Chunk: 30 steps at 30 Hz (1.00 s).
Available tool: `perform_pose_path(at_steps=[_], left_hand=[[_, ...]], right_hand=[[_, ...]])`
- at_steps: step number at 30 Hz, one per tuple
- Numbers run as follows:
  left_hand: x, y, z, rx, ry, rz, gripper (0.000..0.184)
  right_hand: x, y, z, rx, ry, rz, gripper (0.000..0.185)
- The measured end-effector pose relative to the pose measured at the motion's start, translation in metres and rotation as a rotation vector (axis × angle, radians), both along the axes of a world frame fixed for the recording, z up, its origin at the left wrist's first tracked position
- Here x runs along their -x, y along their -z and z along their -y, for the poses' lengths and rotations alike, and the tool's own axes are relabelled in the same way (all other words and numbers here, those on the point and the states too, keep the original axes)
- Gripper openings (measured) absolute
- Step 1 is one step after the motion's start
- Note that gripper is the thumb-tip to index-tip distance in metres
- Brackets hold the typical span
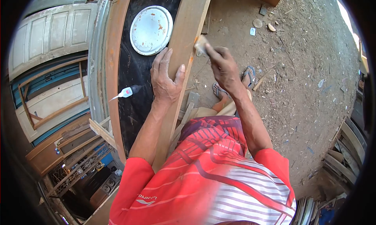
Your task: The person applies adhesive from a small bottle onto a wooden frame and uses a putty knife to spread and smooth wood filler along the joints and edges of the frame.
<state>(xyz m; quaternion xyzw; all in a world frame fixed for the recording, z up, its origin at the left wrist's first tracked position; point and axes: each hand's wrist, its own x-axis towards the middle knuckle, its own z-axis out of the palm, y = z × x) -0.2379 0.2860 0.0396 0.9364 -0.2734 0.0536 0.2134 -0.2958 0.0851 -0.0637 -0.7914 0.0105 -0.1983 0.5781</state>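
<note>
My left hand (165, 78), its fingers stretched out, rests on the inner edge of a wooden frame (188, 25) around a dark panel (133, 72). My right hand (224, 66) is closed on a small, flat, pale piece (201, 45), blurred, held against the frame's outer edge. Orange patches mark the wood there. Just beyond my left fingertips, a white round lid (151, 30) with brown stains lies on the panel. A small white bottle (125, 92) with a thin nozzle and dark base lies left of my left hand.
Old panelled doors (58, 33) and wooden frames stand at the left. Wood scraps and chips litter the dirt floor (297, 80) on the right. Stacked boards (344, 162) line the far right. My sandalled feet (249, 74) are below the right arm.
</note>
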Motion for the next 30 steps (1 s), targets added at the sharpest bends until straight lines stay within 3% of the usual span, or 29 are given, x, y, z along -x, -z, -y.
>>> perform_pose_path(at_steps=[5, 12, 17, 24, 27, 30], left_hand=[[0.000, -0.003, -0.001, -0.018, -0.007, -0.004, 0.057], [0.001, -0.004, -0.001, -0.021, -0.017, -0.028, 0.056], [0.001, -0.002, -0.001, -0.010, -0.024, -0.032, 0.056], [0.000, 0.001, -0.002, -0.036, -0.042, -0.024, 0.059], [0.000, -0.004, 0.000, -0.055, -0.049, -0.030, 0.057], [0.000, -0.002, 0.003, -0.045, -0.048, -0.032, 0.056]], right_hand=[[0.000, 0.009, 0.017, 0.084, -0.067, -0.066, 0.051], [0.027, -0.019, 0.024, -0.023, -0.121, -0.198, 0.046], [0.011, -0.004, 0.013, -0.008, -0.157, -0.118, 0.028], [-0.026, 0.024, 0.008, -0.050, -0.360, -0.161, 0.025], [-0.041, 0.042, 0.006, -0.227, -0.472, -0.204, 0.026], [-0.039, 0.038, 0.016, -0.231, -0.442, -0.270, 0.029]])
